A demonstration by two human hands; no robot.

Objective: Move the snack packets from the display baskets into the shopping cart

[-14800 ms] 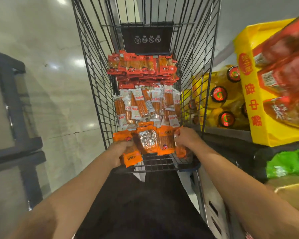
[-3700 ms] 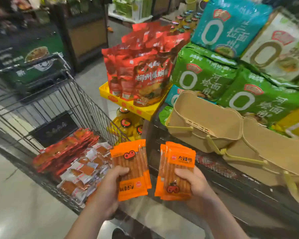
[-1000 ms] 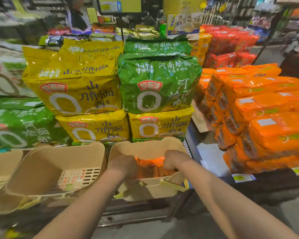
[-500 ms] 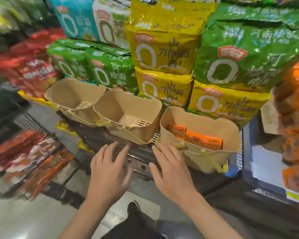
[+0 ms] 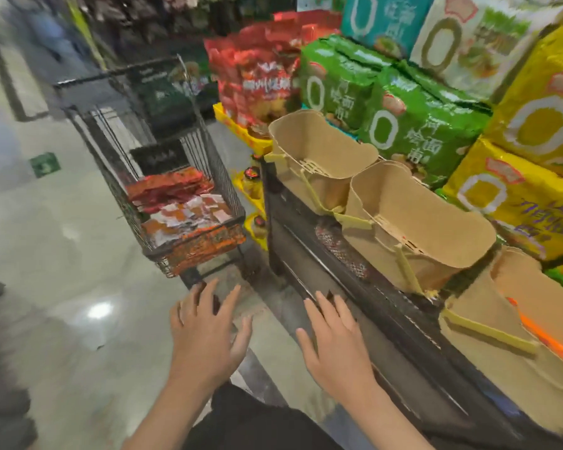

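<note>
The black wire shopping cart (image 5: 223, 177) stands ahead on the left, with red, white and orange snack packets (image 5: 182, 209) piled on its floor. Three tan display baskets line the dark shelf on the right. The far basket (image 5: 309, 138) and the middle basket (image 5: 413, 203) show bare bottoms. In the near basket (image 5: 488, 349), orange snack packets (image 5: 546, 339) peek out. My left hand (image 5: 205, 332) and my right hand (image 5: 335, 342) hover with fingers spread, holding nothing, between the cart and the shelf front.
Big green (image 5: 384, 102), yellow (image 5: 527, 164) and red (image 5: 257, 73) noodle bags are stacked behind the baskets. Bottles (image 5: 252, 185) stand in a yellow tray low beside the cart. The dark shelf edge (image 5: 338, 277) runs along my right. Pale shiny floor (image 5: 62, 261) spreads left.
My view has swung left, from the near basket toward the cart. Both hands stay spread with nothing in them and have drawn away from the baskets.
</note>
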